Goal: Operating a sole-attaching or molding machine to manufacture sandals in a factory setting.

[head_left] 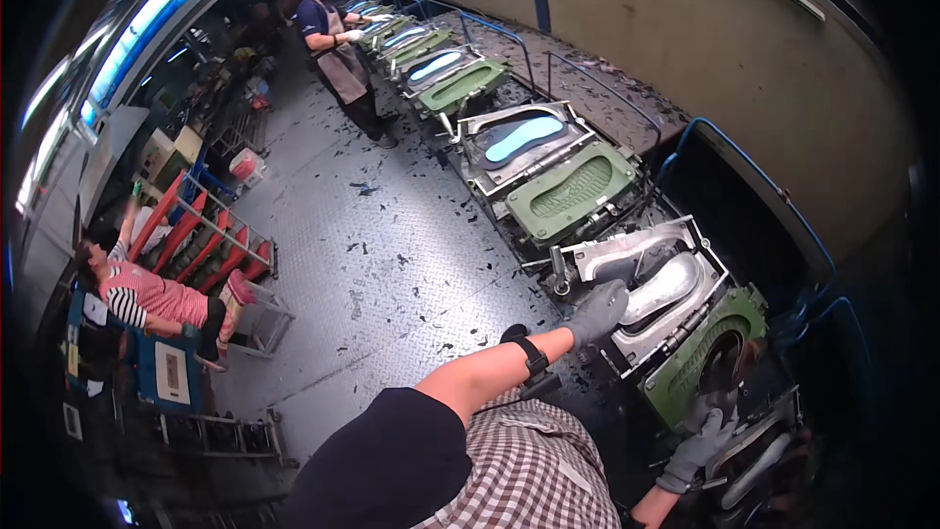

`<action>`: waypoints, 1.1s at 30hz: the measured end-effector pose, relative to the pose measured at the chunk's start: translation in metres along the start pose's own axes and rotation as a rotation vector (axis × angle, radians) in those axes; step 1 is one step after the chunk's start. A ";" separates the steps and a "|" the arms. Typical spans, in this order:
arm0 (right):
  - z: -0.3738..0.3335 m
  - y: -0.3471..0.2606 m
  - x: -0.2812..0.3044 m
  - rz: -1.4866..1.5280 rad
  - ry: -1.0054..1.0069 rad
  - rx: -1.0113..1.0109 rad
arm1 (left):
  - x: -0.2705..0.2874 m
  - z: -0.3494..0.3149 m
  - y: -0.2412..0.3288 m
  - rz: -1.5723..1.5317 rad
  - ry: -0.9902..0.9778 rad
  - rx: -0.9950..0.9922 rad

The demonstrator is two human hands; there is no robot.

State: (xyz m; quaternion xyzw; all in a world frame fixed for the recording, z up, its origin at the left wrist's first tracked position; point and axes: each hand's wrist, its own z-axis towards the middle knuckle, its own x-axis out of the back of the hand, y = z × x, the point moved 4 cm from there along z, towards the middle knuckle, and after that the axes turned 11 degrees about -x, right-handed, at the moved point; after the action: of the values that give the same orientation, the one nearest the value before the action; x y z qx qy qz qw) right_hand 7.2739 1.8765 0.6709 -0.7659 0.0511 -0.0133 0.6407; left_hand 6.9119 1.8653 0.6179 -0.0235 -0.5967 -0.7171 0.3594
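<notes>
My left hand, in a grey glove, is at the near left edge of an opened shoe-sole mould, beside its silver sole-shaped metal core. Its fingers are bent together, and whatever they may grip is hidden. Lower right, my right hand, also gloved, reaches to the lower end of a dark sole piece. That piece lies over the green mould half, and the fingers closed at its end are partly blurred.
More opened moulds run away in a row, some with light blue sole shapes. Blue tube rails stand behind them. A co-worker in an apron stands farther along; another person is left by a red rack. Dark scraps litter the metal floor.
</notes>
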 end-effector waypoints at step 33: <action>0.022 0.017 -0.262 -0.854 -0.374 -0.133 | 0.007 0.078 -0.066 -0.567 -0.366 0.497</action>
State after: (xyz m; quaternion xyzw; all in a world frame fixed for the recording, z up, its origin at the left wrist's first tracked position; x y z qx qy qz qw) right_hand 7.0142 1.9202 0.6618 -0.7472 -0.3842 -0.1343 0.5255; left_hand 6.8403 1.9316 0.5883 0.1023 -0.7885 -0.6056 0.0307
